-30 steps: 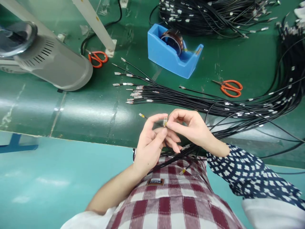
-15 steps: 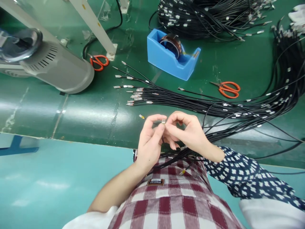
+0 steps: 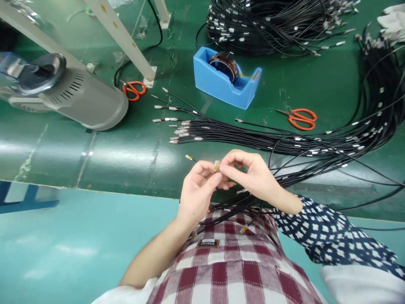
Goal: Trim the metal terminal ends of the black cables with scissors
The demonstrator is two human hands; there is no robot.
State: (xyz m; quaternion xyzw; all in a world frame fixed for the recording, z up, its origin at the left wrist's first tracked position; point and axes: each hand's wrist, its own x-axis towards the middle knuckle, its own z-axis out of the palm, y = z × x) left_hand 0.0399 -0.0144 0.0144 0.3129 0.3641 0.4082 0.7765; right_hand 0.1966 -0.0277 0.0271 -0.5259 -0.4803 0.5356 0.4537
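Over the table's front edge, my left hand (image 3: 196, 190) and my right hand (image 3: 248, 174) meet fingertip to fingertip. Between them is a small metal cable connector (image 3: 217, 164), its lower part wrapped in amber tape. My left thumb and forefinger pinch it from the left; my right thumb and forefinger press at its right side. The rest of that cable is hidden behind my fingers. More black cables (image 3: 234, 211) hang over the edge onto my checked apron. A taped cable end (image 3: 189, 157) lies just beyond my left hand.
A bundle of black cables (image 3: 247, 137) runs across the green table to a pile (image 3: 376, 93) at right. Farther back stand a blue tape dispenser (image 3: 221, 86) and a cable heap (image 3: 268, 29). Orange snips (image 3: 302, 118) and scissors (image 3: 134, 90) lie about. A grey machine (image 3: 87, 95) stands left.
My left fingers have shifted slightly down, so more of the connector and its amber tape shows. My right hand stays almost in place. The whole view has shifted a little.
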